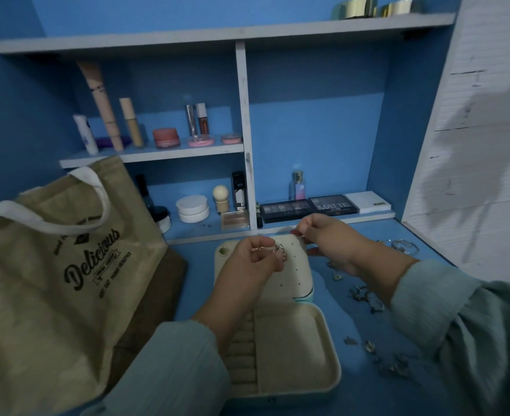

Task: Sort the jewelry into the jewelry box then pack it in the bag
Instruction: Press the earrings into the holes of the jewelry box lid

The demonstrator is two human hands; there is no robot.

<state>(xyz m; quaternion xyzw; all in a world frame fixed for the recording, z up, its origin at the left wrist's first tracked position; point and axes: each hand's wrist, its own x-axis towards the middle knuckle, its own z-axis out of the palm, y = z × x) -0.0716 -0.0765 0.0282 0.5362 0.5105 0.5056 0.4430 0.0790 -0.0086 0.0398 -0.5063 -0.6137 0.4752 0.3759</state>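
Note:
A cream jewelry box (325, 349) lies open on the blue desk, its perforated lid panel (289, 265) tilted up at the far end. My left hand (250, 259) pinches a gold earring (279, 250) in front of that panel. My right hand (325, 235) reaches over the lid's top edge and pinches something small that I cannot make out. Loose silver jewelry (367, 298) lies scattered on the desk to the right of the box. A tan jute bag (52, 280) printed "Delicious" stands at the left.
Shelves behind hold cosmetics: tubes (100, 106), jars (192, 208), eyeshadow palettes (307, 207) and a perfume bottle (297, 186). A white panel (481, 145) bounds the right side. More rings and bracelets (403, 246) lie at the far right of the desk.

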